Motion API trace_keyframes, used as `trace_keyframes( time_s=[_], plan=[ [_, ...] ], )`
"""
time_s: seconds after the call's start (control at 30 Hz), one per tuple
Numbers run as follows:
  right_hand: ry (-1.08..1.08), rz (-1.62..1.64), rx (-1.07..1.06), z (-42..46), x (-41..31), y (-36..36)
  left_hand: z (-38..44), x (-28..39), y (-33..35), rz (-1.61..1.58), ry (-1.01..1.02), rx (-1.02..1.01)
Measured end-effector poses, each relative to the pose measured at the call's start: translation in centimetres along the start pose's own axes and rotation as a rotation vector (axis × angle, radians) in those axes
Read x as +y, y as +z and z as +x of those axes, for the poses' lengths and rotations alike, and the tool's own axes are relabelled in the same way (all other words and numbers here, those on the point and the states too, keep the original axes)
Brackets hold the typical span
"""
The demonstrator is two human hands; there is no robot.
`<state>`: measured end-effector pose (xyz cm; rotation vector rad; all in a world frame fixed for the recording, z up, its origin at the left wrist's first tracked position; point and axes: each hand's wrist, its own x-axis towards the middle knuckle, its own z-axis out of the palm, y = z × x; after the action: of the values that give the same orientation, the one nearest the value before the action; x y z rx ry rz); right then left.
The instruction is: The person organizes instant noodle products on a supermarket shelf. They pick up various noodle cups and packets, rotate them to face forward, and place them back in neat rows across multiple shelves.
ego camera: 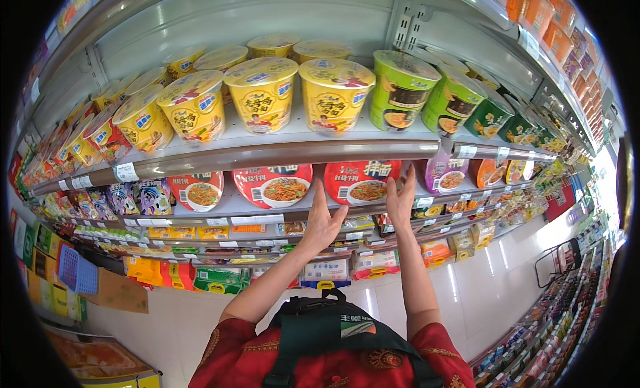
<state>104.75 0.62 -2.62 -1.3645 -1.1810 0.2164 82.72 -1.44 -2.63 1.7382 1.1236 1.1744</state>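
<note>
A red instant noodle bowl [363,180] stands on edge on the second shelf, its printed lid facing me. My left hand [322,223] is just off its lower left side, fingers spread and thumb pointing right. At the bowl's right side is my right hand [401,200], its thumb overlapping the lid's edge in view and its fingers apart. Whether either palm touches the bowl cannot be told. To the left stand another red noodle bowl [272,185] and a third matching bowl [197,190]. A purple noodle tub [446,175] is right of my right hand.
Above the bowls runs a brown shelf edge [300,154], close over my fingertips. Yellow noodle cups [262,98] and green noodle cups [402,90] line the upper shelf. Lower shelves hold packets. A blue plastic basket [78,269] sits left; a stocked rack [545,308] stands right.
</note>
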Motion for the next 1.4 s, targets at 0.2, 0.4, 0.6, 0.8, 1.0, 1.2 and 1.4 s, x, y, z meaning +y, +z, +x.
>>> trace_keyframes(
  time_s=[0.2, 0.4, 0.6, 0.8, 1.0, 1.2, 1.4],
  plan=[
    [0.115, 0.234, -0.081, 3.5, 0.6, -0.6, 2.9, 0.7, 3.1, -0.324, 0.053, 0.191],
    [0.049, 0.278, -0.142, 4.0, -4.6, -3.8, 1.2, 4.8, 1.6, -0.401, 0.159, 0.244],
    [0.316, 0.377, -0.383, -6.1, -3.7, -9.0, -10.7, 2.6, 1.4, -0.444, -0.035, 0.173],
    [0.356, 0.273, -0.505, -8.5, -3.2, -10.6, -14.5, 0.3, 2.0, -0.484, -0.144, 0.172],
    [0.094, 0.334, -0.339, 0.3, -3.8, -5.8, -3.3, 4.4, 0.8, -0.308, 0.067, 0.204],
    [-0.034, 0.278, -0.285, 5.9, 0.0, -1.7, 3.2, 0.7, 3.2, 0.022, 0.069, 0.374],
    [-0.018, 0.117, -0.243, 3.9, 1.1, -1.3, 1.3, 0.4, 4.4, -0.256, -0.144, 0.246]
  ],
)
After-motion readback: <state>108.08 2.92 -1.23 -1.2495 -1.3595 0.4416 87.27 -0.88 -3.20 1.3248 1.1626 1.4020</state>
